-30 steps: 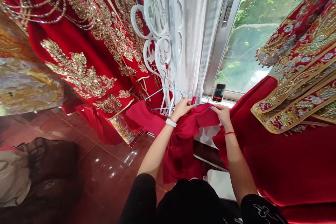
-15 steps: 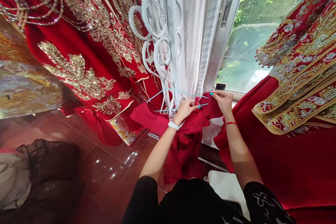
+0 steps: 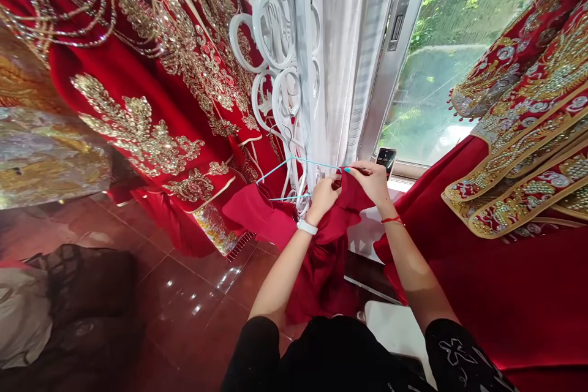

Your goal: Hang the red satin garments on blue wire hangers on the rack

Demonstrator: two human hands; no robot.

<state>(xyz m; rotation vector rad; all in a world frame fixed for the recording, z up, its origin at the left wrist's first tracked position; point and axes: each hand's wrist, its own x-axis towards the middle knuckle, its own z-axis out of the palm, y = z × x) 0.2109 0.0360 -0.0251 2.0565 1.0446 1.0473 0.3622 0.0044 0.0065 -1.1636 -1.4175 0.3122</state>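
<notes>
A plain red dress (image 3: 261, 211) hangs in front of me on a thin light-blue hanger (image 3: 275, 166). One of its shoulders sits over the hanger's left end. At the hanger's right side, my left hand (image 3: 325, 196), with a white watch band on the wrist, is closed on the dress near the neckline; its fingertips are partly hidden. My right hand (image 3: 370, 180), a red string at its wrist, pinches the dress's right shoulder fabric close to the hanger's sloping arm. The skirt falls in folds below both hands.
White scrolled metalwork (image 3: 275, 67) and a white curtain (image 3: 337, 61) stand behind the hanger. A phone (image 3: 386, 160) rests by the window. Embroidered red garments (image 3: 156, 147) hang at left, with others (image 3: 528, 153) at right. A white stool-like surface (image 3: 395, 327) is below right.
My right hand has moved left along the hanger, drawing the shoulder fabric inward over its right end. More of the phone shows. My left hand has barely shifted.
</notes>
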